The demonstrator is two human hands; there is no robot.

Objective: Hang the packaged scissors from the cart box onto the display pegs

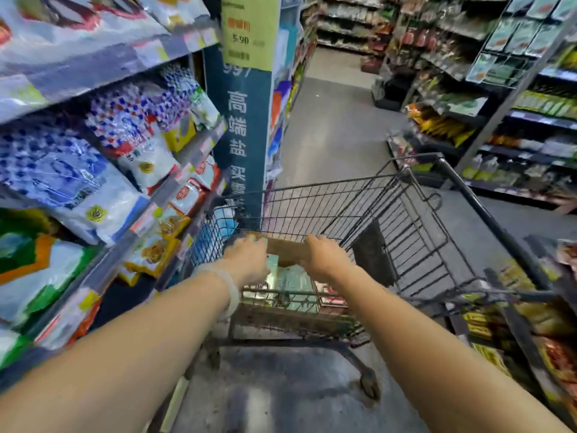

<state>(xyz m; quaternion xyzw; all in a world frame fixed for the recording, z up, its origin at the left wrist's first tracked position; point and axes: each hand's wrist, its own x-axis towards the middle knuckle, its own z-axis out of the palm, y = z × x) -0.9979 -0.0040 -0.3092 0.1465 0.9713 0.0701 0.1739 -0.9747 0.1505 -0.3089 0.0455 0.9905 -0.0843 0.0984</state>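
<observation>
A supermarket aisle seen from head height, with a black wire shopping cart (359, 214) at the centre as the landmark; left of the cart, tilted shelves (103, 76) hold blue-and-white patterned bags (59, 170) and a teal pillar sign (242, 129) stands just beyond the cart's front left corner; inside the cart sits a brown cardboard box (287, 250) holding flat packaged goods (293, 284), too blurred to identify as scissors; the left hand (249, 260), with a pale bracelet (229, 284) at its wrist, curls its fingers over the box's far left edge; the right hand (324, 256) grips the same edge, near its right end; right of the cart, shelves of packets (515, 98) line the aisle.
</observation>
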